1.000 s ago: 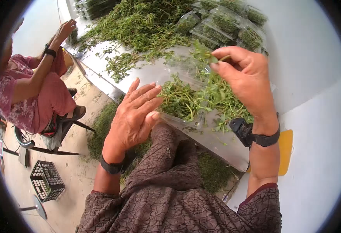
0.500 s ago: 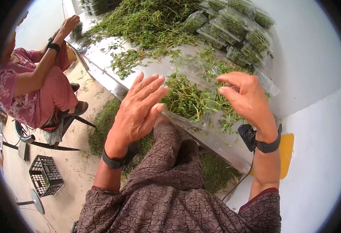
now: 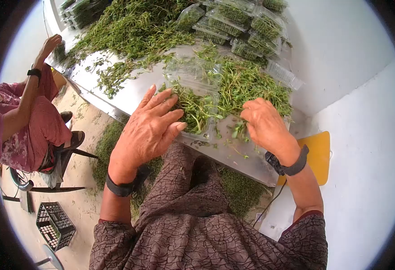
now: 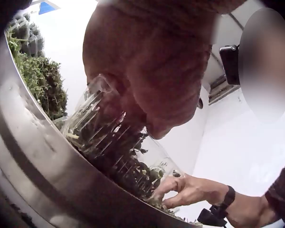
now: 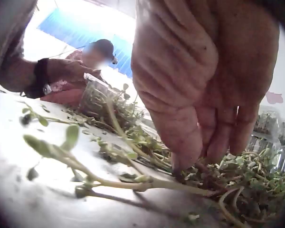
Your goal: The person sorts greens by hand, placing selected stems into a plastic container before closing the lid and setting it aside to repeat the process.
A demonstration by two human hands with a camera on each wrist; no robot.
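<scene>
The left hand was open, its fingers slightly spread and laid over the near-left end of a clear container, with the thumb out at the side. The greens inside that container lay just beside those fingertips, and its raised clear flap stood beyond them. The right hand, to the right of the container, had its fingers curled down toward the thumb, narrowly closed on stems of the loose greens; how many stems it pinched could not be told. The loose greens spread beyond that pinch over the metal table, and a leafy sprig lay just below its fingertips. Farther beyond both hands were filled boxes, stacked, and a large heap of greens; a ribbed plastic piece lay beyond the right hand.
</scene>
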